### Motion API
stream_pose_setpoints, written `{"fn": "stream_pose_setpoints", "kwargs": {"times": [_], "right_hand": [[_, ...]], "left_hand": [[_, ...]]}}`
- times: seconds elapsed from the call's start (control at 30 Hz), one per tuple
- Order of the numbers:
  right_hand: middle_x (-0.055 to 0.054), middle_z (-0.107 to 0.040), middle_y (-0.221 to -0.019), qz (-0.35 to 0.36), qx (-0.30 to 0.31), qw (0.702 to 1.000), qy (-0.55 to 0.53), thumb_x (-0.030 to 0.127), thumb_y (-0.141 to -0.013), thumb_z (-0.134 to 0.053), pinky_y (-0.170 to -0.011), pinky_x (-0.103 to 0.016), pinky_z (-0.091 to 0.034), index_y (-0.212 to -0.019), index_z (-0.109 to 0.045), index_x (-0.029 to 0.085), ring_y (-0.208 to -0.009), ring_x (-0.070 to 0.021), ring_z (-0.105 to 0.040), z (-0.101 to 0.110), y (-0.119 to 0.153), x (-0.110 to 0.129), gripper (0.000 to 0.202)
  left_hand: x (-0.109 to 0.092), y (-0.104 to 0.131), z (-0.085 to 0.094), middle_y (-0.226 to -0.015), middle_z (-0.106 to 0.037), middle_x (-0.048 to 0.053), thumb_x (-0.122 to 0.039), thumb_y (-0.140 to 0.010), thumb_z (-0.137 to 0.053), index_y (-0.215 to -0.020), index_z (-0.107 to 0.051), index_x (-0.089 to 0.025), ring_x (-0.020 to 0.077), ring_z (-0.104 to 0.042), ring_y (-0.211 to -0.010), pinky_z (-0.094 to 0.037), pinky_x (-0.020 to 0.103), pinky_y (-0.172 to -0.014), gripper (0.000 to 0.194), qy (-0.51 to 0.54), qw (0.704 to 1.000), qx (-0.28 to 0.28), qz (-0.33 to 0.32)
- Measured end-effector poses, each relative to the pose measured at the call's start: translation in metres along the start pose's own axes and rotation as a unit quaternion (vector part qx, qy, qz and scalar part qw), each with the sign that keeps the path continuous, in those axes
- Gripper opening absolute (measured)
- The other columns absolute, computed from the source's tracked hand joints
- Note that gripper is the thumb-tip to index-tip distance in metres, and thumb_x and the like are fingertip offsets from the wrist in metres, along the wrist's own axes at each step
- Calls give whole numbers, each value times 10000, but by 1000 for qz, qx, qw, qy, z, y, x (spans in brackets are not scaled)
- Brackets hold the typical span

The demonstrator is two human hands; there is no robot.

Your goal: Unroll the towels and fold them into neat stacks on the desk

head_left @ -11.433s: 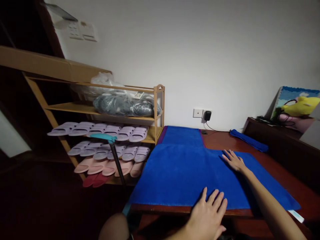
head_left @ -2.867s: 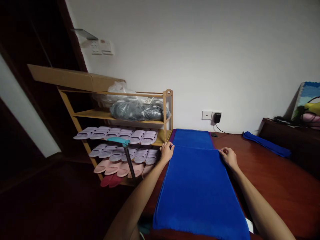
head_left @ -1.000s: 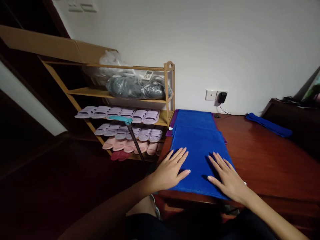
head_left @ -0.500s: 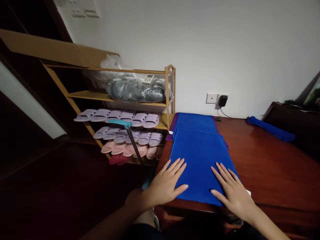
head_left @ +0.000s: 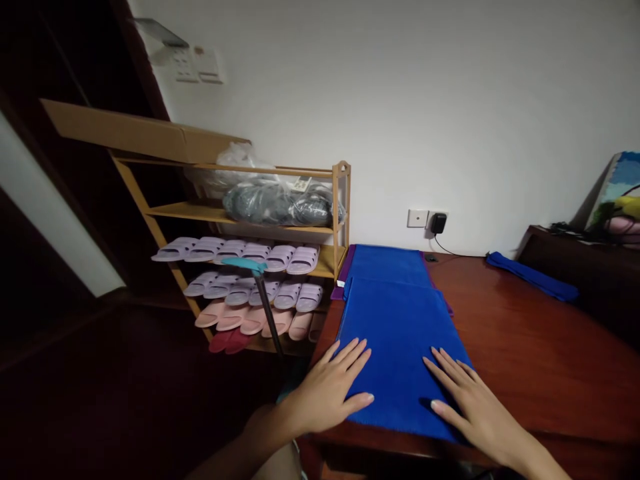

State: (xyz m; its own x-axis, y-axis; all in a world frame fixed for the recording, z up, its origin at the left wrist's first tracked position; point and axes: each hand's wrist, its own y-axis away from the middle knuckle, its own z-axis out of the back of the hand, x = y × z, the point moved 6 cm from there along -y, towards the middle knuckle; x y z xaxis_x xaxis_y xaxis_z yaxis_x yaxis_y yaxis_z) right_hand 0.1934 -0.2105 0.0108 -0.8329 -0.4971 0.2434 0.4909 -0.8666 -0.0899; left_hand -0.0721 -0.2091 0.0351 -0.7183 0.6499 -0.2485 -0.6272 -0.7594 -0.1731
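A blue cloth point(head_left: 395, 333) lies flat along the left part of the wooden table point(head_left: 530, 347), over another blue layer with a purple cloth point(head_left: 347, 264) showing at its edges. My left hand point(head_left: 333, 383) rests on the near left edge of the blue cloth, fingers spread and holding nothing. On the near right edge lies my right hand point(head_left: 467, 400), its fingers also spread, with the thumb seeming slightly raised. Both palms face down.
Left of the table stands a wooden rack point(head_left: 341, 220) with rows of slippers point(head_left: 303, 259) and plastic-wrapped items. A teal-topped pole point(head_left: 267, 310) leans before it. A folded blue cloth point(head_left: 533, 275) lies at the back right, near a plugged adapter point(head_left: 439, 223).
The view has tilted up a little, so the table and rack appear lower. Both hands stay on the cloth; my right thumb has lifted slightly.
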Motion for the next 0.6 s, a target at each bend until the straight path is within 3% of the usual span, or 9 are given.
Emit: {"fn": "stream_pose_setpoints", "kwargs": {"times": [0.1,0.2,0.27,0.33,0.47,0.6], "right_hand": [[9,-191,-1531,-16,10,998,-52,569,-916,-297,-1103,-509,-253,-1451,-248,387,-1390,-242,-231,22,-29,-15,567],[-58,-195,-1534,-40,-50,997,-43,621,-896,-278,-1108,-531,-196,-1460,-280,293,-1404,-258,-187,39,-82,-35,652],[-90,-187,-1535,-71,-74,995,-11,651,-885,-247,-1117,-510,-167,-1462,-285,235,-1413,-246,-155,37,-119,-50,713],[-85,-147,-1545,-111,-72,991,18,667,-878,-224,-1128,-477,-139,-1474,-250,222,-1420,-228,-124,25,-148,-67,745],[-44,-122,-1554,-159,-38,985,49,696,-859,-203,-1129,-452,-137,-1489,-185,247,-1426,-211,-84,-2,-169,-95,774],[-39,-145,-1552,-154,-46,985,65,697,-860,-197,-1126,-446,-143,-1493,-163,254,-1427,-203,-79,-8,-166,-104,774]], "left_hand": [[18,-30,11,-1489,-321,6,-585,-921,-345,-1446,-277,-351,211,-276,-1378,-248,409,-1113,579,2,1000,6,14],[47,-86,26,-1511,-273,48,-562,-945,-276,-1449,-303,-269,222,-228,-1396,-198,426,-1127,584,-16,997,-39,63],[70,-122,30,-1523,-242,75,-500,-965,-241,-1453,-300,-210,235,-173,-1410,-158,449,-1133,570,-43,990,-78,106],[95,-148,20,-1534,-202,95,-489,-962,-237,-1462,-269,-167,248,-125,-1419,-123,478,-1133,596,-58,985,-62,153],[129,-168,-9,-1545,-158,82,-551,-941,-181,-1476,-215,-166,245,-90,-1425,-90,524,-1122,661,-43,983,13,177],[137,-167,-20,-1553,-134,69,-586,-925,-177,-1483,-187,-189,240,-60,-1429,-62,529,-1121,684,-41,984,27,171]]}}
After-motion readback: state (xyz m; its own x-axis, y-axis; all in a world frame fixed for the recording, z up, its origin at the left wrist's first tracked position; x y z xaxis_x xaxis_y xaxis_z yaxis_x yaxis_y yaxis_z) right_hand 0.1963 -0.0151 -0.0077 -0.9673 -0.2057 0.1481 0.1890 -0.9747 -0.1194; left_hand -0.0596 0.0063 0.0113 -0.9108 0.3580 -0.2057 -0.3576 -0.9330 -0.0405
